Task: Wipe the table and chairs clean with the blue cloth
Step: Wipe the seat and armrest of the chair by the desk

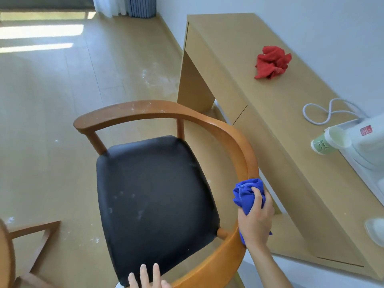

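Fingers of the left hand (145, 277) show at the near edge, three straight and spread with a thumb tip beside them, over the near end of the black seat (155, 200); they hold nothing, and whether they touch the seat cannot be told. One chair (234, 150) stands in full view, its curved wooden rail sweeping from the far left, round the right side, to the near edge. Right hand (256, 219), further in and to the right, grips the single blue cloth (246, 193) against the right stretch of that rail: fingers and thumb are curled tightly round the bunched fabric, most of which bulges out beyond the thumb on the far side, while a small tail shows below the palm on the near side. White specks mark the seat and the far part of the rail. Part of a second chair (31, 242) enters at the near left corner. One long table (280, 121) runs along the right wall. On it lie one crumpled red cloth (271, 62), well beyond the blue one, one looped white cord (324, 112), one green paper cup (321, 145) on its side, and a white appliance (365, 142) at the right edge.
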